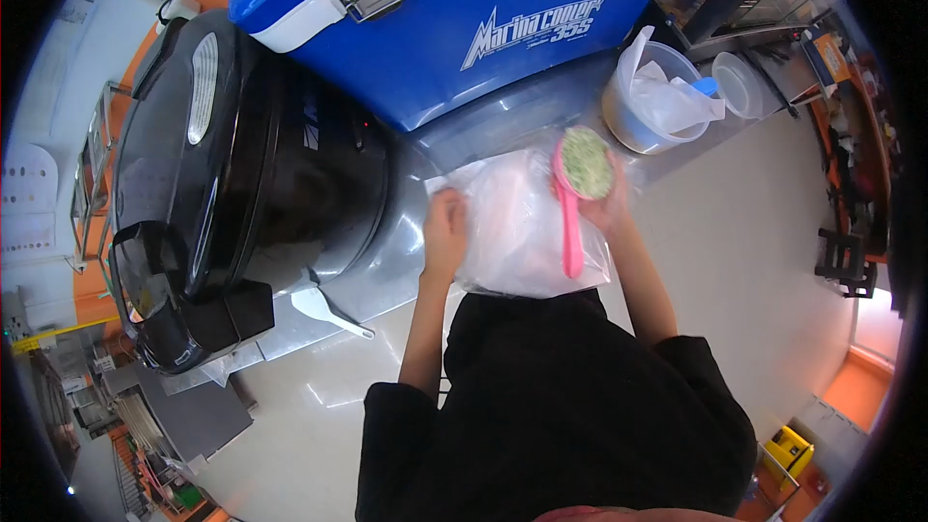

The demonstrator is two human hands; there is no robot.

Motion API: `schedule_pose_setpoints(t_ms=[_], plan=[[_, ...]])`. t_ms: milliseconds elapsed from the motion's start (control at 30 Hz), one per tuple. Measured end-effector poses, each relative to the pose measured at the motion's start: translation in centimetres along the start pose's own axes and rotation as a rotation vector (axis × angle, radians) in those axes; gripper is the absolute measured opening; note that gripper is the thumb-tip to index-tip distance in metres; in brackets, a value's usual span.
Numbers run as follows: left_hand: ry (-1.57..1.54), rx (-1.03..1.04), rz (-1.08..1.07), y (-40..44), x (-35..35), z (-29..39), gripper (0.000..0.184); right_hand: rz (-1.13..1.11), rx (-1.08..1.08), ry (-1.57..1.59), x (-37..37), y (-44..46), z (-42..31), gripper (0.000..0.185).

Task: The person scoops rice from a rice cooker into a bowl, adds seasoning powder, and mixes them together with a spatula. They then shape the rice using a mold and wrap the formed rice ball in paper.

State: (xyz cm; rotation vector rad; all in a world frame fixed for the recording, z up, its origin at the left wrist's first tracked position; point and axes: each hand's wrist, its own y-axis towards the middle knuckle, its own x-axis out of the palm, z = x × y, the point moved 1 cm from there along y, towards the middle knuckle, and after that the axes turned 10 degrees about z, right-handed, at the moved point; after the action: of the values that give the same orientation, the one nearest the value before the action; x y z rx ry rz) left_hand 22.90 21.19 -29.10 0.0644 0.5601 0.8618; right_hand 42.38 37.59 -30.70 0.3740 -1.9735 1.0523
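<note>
A pink measuring scoop [572, 249] is tilted over the counter edge, its handle toward me. Its round cup holds a pale green, shredded-looking filling [588, 162]. My right hand [611, 198] is closed around the right side of that cup, partly hidden behind it. Beneath the scoop lie clear plastic bags [507, 222], wrinkled and shiny, with something whitish-pink showing through. At the left edge of the bags is my left hand [446, 227], its fingers bent and blurred; whether it grips the plastic I cannot tell.
A large black rice-cooker-like appliance [319, 164] stands at left, with a white rice paddle [329, 312] in front. Behind the bags is a blue cooler box [541, 19]. To the right are a translucent tub [633, 130] holding crumpled plastic and a clear round lid [737, 85].
</note>
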Motion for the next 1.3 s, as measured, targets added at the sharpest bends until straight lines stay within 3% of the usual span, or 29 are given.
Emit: schedule_pose_setpoints(t_ms=[100, 200, 300, 367, 433, 533, 600, 667, 767, 833, 933, 1000, 1033, 1133, 1233, 1300], plan=[[-0.333, -0.19, 0.281, 0.6, -2.7, 0.7, 0.015, -0.063, 0.1, 0.067, -1.4, 3.0, 1.8, 0.056], [-0.287, -0.107, 0.353, 0.8, -5.6, 3.0, 0.018, -0.088, 0.136, 0.081, -1.9, 3.4, 2.3, 0.055], [-0.1, -0.071, 0.572, 1.0, -9.1, 5.3, 0.015, -0.093, 0.131, 0.074, -2.6, 3.5, 2.9, 0.055], [0.11, -0.028, 0.711, 1.1, -11.9, 7.2, 0.025, -0.106, 0.113, 0.068, -2.8, 3.8, 2.8, 0.055], [0.127, 0.139, 0.758, 0.5, -15.0, 10.5, 0.039, -0.119, 0.085, 0.062, -2.6, 4.2, 2.5, 0.055], [-0.505, 0.302, 0.617, -0.2, -17.0, 15.3, 0.046, -0.09, 0.109, 0.042, -1.8, 2.6, 2.2, 0.052], [-0.737, 0.464, 0.407, 0.3, -19.4, 15.7, 0.045, -0.046, 0.015, 0.035, -1.4, 1.3, 1.9, 0.052], [-1.247, 0.525, 0.058, 1.2, -20.4, 16.5, 0.042, -0.006, -0.03, 0.054, -1.5, -0.4, 1.4, 0.051], [-1.827, 0.381, -0.225, 2.5, -18.4, 17.1, 0.034, 0.037, -0.055, 0.093, -2.3, -3.2, 0.3, 0.051], [-1.746, 0.144, -0.082, 4.1, -15.4, 16.7, 0.03, 0.046, -0.105, 0.104, -2.7, -5.0, -0.2, 0.05], [-1.091, -0.176, 0.409, 5.2, -10.2, 10.8, 0.042, 0.152, -0.16, 0.151, -3.3, -7.5, -0.7, 0.052], [-1.449, -0.38, 0.216, 5.0, -7.6, 5.4, 0.045, 0.184, -0.203, 0.165, -4.8, -8.2, -1.0, 0.052], [-1.511, -0.383, 0.184, 5.2, -6.4, 4.7, 0.046, 0.204, -0.224, 0.172, -5.4, -8.7, -1.1, 0.052], [-1.628, -0.458, 0.085, 4.5, -2.8, 6.0, 0.045, 0.111, -0.215, 0.151, -6.2, -10.3, -1.5, 0.049], [-1.619, -0.634, -0.023, 5.0, 0.3, 7.5, 0.044, 0.236, -0.253, 0.173, -5.4, -11.2, -1.5, 0.048], [-1.587, -0.61, -0.094, 5.5, 2.0, 9.3, 0.041, 0.195, -0.276, 0.149, -5.4, -11.2, -1.8, 0.047]])
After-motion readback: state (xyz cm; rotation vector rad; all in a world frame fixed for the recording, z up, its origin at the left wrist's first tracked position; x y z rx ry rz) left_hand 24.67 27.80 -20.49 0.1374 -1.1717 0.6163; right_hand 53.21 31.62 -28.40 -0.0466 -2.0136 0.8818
